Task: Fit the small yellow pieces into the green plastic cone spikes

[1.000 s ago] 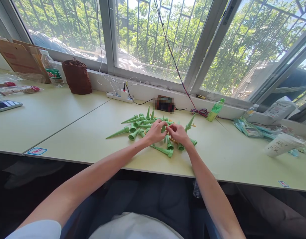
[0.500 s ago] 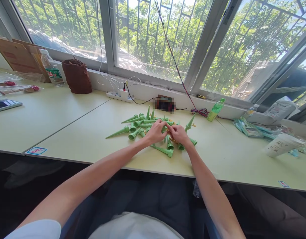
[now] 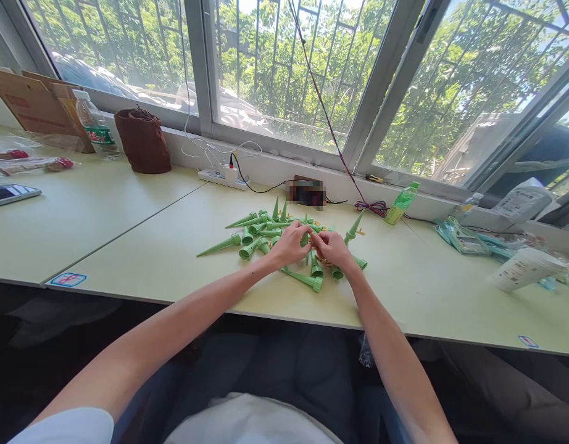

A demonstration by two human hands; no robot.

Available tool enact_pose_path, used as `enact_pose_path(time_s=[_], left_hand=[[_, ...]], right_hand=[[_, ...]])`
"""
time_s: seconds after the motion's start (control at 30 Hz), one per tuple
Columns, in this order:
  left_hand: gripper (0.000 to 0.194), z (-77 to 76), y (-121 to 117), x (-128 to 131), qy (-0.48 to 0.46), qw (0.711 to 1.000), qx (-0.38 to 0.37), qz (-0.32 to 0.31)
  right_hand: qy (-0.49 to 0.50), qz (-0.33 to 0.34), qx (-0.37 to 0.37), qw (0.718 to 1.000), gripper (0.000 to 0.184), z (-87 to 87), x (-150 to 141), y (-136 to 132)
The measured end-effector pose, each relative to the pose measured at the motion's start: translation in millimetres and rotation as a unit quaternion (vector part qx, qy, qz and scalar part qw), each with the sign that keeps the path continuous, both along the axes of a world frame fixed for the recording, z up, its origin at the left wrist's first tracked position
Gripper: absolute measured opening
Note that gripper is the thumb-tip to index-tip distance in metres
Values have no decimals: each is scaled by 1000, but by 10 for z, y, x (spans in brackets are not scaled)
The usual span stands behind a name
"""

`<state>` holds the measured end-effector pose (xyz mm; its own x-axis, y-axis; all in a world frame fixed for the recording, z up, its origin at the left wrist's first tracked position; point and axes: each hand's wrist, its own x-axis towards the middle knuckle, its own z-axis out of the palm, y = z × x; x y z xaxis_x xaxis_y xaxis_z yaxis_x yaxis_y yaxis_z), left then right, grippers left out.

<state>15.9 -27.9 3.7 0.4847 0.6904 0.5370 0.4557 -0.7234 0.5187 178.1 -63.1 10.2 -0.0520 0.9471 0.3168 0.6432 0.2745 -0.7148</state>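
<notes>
Over a heap of green plant watering spikes, my two hands meet with their fingertips nearly touching. My left hand [image 3: 292, 243] is closed around one green watering spike [image 3: 305, 238], whose tip points up past the fingers. My right hand [image 3: 331, 248] is pinched against the side of that spike; whatever small part is between its fingers is hidden. Small orange valves [image 3: 322, 261] show below the right hand. Around the hands lie more spikes, such as a long one [image 3: 220, 245] at the left and another [image 3: 305, 280] in front. One spike [image 3: 353, 227] stands upright at the right.
Behind the heap are a power strip [image 3: 223, 179] and a blurred dark device [image 3: 307, 191] with a black cable. A green bottle [image 3: 402, 203] and a tipped white cup [image 3: 527, 269] are to the right. A brown bag [image 3: 142, 140] and a clear bottle [image 3: 95, 126] stand at the left.
Almost nothing differs. Both hands keep their place at the same spike, with only a slight shift of the fingers.
</notes>
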Motion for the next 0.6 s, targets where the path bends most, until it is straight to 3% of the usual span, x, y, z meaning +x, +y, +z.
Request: enact_pose_path(time_s=[0.13, 0.4, 0.6], left_hand=[[21, 16, -11, 1, 3, 1000, -3, 0], [24, -27, 21, 3, 1, 1000, 2, 6], [25, -26, 19, 1, 0, 1000, 7, -4]], right_hand=[[-9, 0, 6, 1000, 53, 2, -6, -5], [-24, -12, 8, 1000, 27, -10, -3, 11], [-24, 4, 2, 1000, 43, 11, -16, -10]])
